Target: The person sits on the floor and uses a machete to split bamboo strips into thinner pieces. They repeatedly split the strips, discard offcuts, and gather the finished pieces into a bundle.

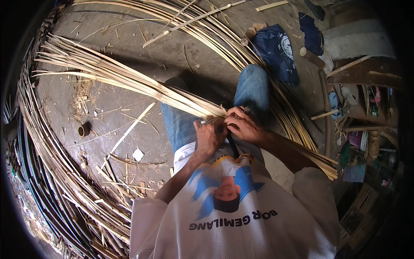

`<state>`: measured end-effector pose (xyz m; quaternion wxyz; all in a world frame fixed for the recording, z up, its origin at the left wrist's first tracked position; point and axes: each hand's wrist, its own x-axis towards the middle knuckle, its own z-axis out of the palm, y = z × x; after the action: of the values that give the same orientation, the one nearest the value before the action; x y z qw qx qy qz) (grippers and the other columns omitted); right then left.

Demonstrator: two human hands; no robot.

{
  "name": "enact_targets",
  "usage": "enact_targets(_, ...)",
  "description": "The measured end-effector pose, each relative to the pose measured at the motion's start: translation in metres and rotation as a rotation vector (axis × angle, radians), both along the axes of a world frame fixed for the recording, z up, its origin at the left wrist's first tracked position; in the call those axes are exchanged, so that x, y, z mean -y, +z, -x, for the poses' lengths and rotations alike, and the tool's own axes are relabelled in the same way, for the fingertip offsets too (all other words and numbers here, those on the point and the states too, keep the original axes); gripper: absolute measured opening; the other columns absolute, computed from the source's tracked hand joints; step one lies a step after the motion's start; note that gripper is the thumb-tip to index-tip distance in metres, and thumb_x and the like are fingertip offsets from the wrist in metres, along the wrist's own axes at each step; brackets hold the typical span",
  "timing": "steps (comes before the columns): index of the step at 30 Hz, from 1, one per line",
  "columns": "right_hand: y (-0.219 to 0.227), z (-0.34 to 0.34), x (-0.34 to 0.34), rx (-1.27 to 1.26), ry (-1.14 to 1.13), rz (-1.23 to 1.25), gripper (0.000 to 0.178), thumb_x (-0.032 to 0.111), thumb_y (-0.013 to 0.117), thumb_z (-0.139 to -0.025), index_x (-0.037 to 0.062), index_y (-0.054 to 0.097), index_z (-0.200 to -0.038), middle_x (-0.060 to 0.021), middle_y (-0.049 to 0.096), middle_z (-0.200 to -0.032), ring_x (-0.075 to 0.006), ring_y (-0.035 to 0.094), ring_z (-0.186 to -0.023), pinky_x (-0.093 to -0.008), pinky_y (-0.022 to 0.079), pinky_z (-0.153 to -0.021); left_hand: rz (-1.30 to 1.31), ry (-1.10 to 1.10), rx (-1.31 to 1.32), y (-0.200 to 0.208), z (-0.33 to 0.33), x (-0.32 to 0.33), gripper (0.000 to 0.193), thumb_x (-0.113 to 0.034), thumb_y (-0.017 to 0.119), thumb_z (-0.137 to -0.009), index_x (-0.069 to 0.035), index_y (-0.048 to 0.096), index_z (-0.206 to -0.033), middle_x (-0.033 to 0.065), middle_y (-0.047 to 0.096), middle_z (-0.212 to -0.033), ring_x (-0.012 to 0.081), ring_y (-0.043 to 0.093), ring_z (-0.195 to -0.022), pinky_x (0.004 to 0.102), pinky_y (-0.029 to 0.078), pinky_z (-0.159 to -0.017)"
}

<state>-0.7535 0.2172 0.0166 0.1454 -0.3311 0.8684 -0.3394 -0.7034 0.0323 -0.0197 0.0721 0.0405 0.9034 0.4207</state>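
Note:
A long bundle of pale split-bamboo strips [129,82] lies across my lap. It fans out toward the far left and reappears beyond my right forearm, at the right. My left hand [210,137] is closed on the bundle, fingers bent, over my thighs. Right beside it, my right hand [245,126] is closed too, its thumb and fingers pinched together at the bundle's near side. The two hands nearly touch. A small bit of strip sticks up just above them. Whatever lies between my fingertips is mostly hidden.
Long bamboo strips [202,36] curve over the floor ahead, with a loose slat across them. Darker poles [32,159] and more strips line the left side. A short bamboo ring [84,129], scraps and a dark blue cloth [278,52] lie on the floor. Clutter stands at right.

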Motion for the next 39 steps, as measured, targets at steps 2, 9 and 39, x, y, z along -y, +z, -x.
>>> enact_targets(2,-0.006,-0.003,0.001,-0.034,-0.029,0.015,0.023,0.007,0.072,-0.08,0.0054,0.063,-0.102,-0.0112,0.055,-0.109,-0.032,0.055,-0.103,-0.0419,0.045,-0.09,0.017,-0.009,-0.009,-0.002,0.001,0.001,0.011,-0.02,0.069,-0.082,-0.017,0.071,-0.092,0.0043,0.073,-0.088,0.0245,0.066,-0.088,0.0468,0.033,-0.089)
enact_targets(9,-0.011,-0.001,0.012,-0.054,-0.145,-0.132,0.021,0.006,0.074,-0.076,0.0056,0.06,-0.091,-0.0111,0.055,-0.105,-0.0332,0.055,-0.104,-0.0448,0.045,-0.086,0.081,-0.081,-0.175,0.011,0.011,0.009,0.014,-0.017,0.065,-0.087,-0.018,0.07,-0.1,0.0041,0.071,-0.09,0.0226,0.066,-0.09,0.0482,0.033,-0.089)
enact_targets(39,-0.057,0.011,0.021,0.123,-0.637,0.296,0.01,-0.001,0.075,-0.075,0.0006,0.065,-0.079,-0.0074,0.06,-0.087,-0.0191,0.062,-0.08,-0.0306,0.051,-0.07,0.247,-0.422,-0.247,-0.034,0.075,0.053,0.099,-0.082,0.07,-0.058,-0.002,0.062,-0.117,0.0163,0.061,-0.109,0.0348,0.055,-0.116,0.0529,0.03,-0.109)
